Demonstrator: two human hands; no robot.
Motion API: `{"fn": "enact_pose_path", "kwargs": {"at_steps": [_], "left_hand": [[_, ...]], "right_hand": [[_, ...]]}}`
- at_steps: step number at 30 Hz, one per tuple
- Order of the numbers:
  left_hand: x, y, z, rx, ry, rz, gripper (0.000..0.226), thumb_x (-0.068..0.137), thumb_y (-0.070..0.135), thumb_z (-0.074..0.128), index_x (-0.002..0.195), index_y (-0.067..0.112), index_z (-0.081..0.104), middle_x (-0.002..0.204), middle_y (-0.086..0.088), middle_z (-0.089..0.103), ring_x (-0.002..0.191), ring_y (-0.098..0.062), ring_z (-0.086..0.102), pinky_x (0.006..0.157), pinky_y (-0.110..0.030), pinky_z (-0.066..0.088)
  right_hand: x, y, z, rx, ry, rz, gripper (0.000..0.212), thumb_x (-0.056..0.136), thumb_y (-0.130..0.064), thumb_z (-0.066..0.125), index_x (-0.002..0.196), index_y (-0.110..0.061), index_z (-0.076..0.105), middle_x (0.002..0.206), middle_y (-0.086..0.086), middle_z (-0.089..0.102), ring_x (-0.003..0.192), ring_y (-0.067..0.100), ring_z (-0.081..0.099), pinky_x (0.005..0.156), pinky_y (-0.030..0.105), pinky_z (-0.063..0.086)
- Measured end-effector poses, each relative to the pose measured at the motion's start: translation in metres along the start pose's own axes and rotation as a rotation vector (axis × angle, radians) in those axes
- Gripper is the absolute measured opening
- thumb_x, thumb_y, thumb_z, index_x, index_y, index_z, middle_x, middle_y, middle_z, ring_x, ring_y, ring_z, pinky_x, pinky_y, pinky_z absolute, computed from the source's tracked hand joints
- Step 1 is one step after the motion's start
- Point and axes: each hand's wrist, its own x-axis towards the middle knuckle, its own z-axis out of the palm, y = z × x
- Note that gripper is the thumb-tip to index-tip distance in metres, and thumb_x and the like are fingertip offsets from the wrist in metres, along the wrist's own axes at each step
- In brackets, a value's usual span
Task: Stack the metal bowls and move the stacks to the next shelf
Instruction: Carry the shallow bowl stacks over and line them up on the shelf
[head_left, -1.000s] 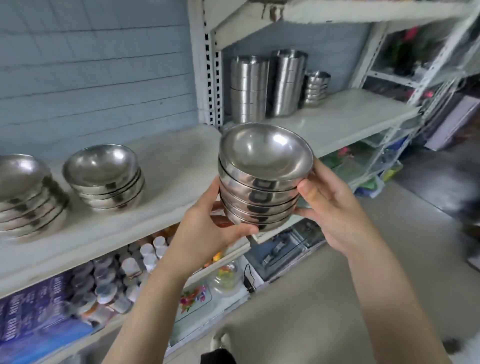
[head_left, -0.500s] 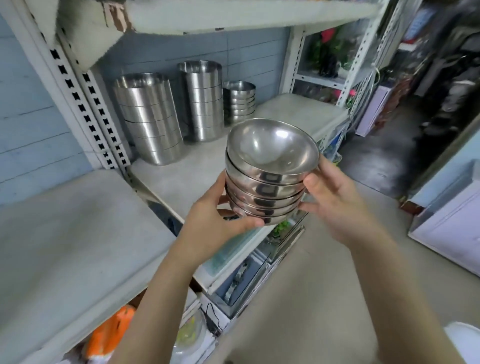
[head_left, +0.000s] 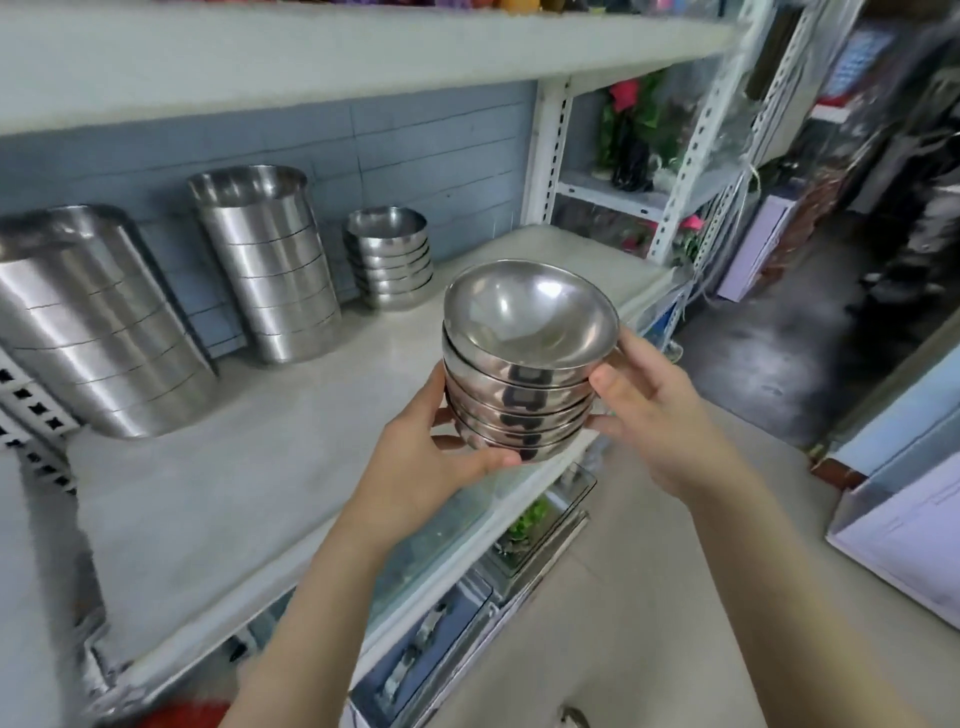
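Cradling a stack of metal bowls (head_left: 524, 364) from both sides: the left hand (head_left: 431, 457) curls round the lower left flank, thumb laid along the base, its other fingers hidden behind the steel. The right hand (head_left: 644, 415) clasps the right flank, thumb pressed against the middle rims, fingers wrapped round the far side with only a tip showing past the top rim. Both forearms are bare, rise from the bottom edge and are cut off there. Stack: nested, mouths up, held in the air over the front edge of the pale shelf (head_left: 260, 467), touching only the hands; the bowl count is unclear where the rims blur together. Standing on the shelf near the back wall: a second stack of like bowls (head_left: 392, 260), and to its left two tall columns of nested steel containers (head_left: 270, 260), the leftmost cut off by the frame. Goods on the lower tiers are too blurred to identify.
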Motion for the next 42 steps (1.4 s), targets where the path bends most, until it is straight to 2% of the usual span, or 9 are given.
{"fn": "enact_pose_path", "kwargs": {"at_steps": [3, 11, 16, 23, 27, 31, 35, 38, 42], "left_hand": [[0.038, 0.006, 0.038, -0.002, 0.04, -0.009, 0.082, 0.065, 0.028, 0.09, 0.135, 0.033, 0.048, 0.108, 0.023, 0.066, 0.096, 0.008, 0.062, 0.075, -0.004, 0.046], [0.124, -0.006, 0.08, -0.02, 0.171, -0.083, 0.08, 0.064, 0.024, 0.092, 0.13, 0.039, 0.05, 0.097, 0.031, 0.067, 0.098, -0.01, 0.068, 0.082, -0.02, 0.053], [0.177, -0.023, 0.076, 0.024, 0.23, -0.087, 0.08, 0.061, 0.029, 0.092, 0.129, 0.033, 0.052, 0.104, 0.018, 0.07, 0.1, -0.005, 0.065, 0.088, -0.025, 0.053], [0.253, -0.054, 0.073, 0.033, 0.251, -0.124, 0.082, 0.063, 0.024, 0.093, 0.132, 0.028, 0.05, 0.11, 0.018, 0.067, 0.105, -0.011, 0.065, 0.093, -0.023, 0.051], [0.295, -0.065, 0.074, 0.035, 0.307, -0.179, 0.082, 0.064, 0.022, 0.092, 0.134, 0.026, 0.049, 0.115, 0.02, 0.065, 0.105, -0.001, 0.063, 0.092, -0.017, 0.047], [0.331, -0.075, 0.076, 0.03, 0.404, -0.229, 0.079, 0.065, 0.021, 0.092, 0.13, 0.029, 0.047, 0.116, 0.017, 0.065, 0.111, -0.004, 0.062, 0.099, -0.022, 0.045], [0.357, -0.077, 0.082, 0.109, 0.517, -0.261, 0.083, 0.065, 0.028, 0.092, 0.135, 0.027, 0.048, 0.119, 0.015, 0.063, 0.116, -0.007, 0.058, 0.097, -0.023, 0.042], [0.372, -0.079, 0.082, 0.155, 0.565, -0.305, 0.086, 0.065, 0.032, 0.091, 0.139, 0.025, 0.046, 0.119, 0.016, 0.059, 0.114, -0.005, 0.054, 0.092, -0.019, 0.037], [0.387, -0.085, 0.078, 0.195, 0.613, -0.366, 0.078, 0.066, 0.034, 0.091, 0.131, 0.02, 0.05, 0.114, 0.013, 0.061, 0.109, -0.008, 0.058, 0.085, -0.018, 0.039]], "right_hand": [[0.035, 0.008, -0.049, 0.024, -0.06, 0.006, 0.06, 0.08, -0.037, 0.068, 0.137, -0.03, 0.051, 0.123, -0.014, 0.069, 0.109, 0.008, 0.068, 0.077, 0.03, 0.06], [0.139, 0.041, -0.108, 0.056, -0.19, 0.094, 0.099, 0.062, -0.06, 0.085, 0.147, -0.026, 0.046, 0.142, -0.003, 0.058, 0.131, 0.021, 0.056, 0.095, 0.052, 0.054], [0.2, 0.066, -0.112, 0.082, -0.235, 0.121, 0.084, 0.056, -0.063, 0.085, 0.131, -0.042, 0.054, 0.138, -0.013, 0.06, 0.132, 0.014, 0.053, 0.105, 0.053, 0.048], [0.282, 0.103, -0.117, 0.113, -0.312, 0.139, 0.105, 0.05, -0.065, 0.088, 0.141, -0.03, 0.048, 0.125, -0.019, 0.068, 0.12, 0.011, 0.062, 0.083, 0.038, 0.06], [0.339, 0.122, -0.12, 0.096, -0.383, 0.156, 0.096, 0.051, -0.066, 0.087, 0.136, -0.039, 0.05, 0.127, -0.019, 0.067, 0.123, 0.012, 0.061, 0.09, 0.044, 0.058], [0.392, 0.136, -0.12, 0.105, -0.464, 0.166, 0.07, 0.073, -0.044, 0.074, 0.137, -0.029, 0.05, 0.12, -0.019, 0.067, 0.111, 0.004, 0.065, 0.094, 0.052, 0.054], [0.436, 0.146, -0.122, 0.1, -0.602, 0.17, 0.083, 0.057, -0.065, 0.084, 0.131, -0.041, 0.055, 0.127, -0.021, 0.066, 0.121, 0.006, 0.061, 0.085, 0.039, 0.059], [0.458, 0.152, -0.119, 0.121, -0.685, 0.195, 0.078, 0.052, -0.065, 0.085, 0.121, -0.045, 0.056, 0.116, -0.029, 0.068, 0.111, -0.003, 0.063, 0.077, 0.03, 0.059], [0.481, 0.159, -0.109, 0.126, -0.723, 0.204, 0.063, 0.072, -0.048, 0.073, 0.13, -0.035, 0.053, 0.118, -0.026, 0.066, 0.119, 0.009, 0.059, 0.08, 0.033, 0.056]]}}
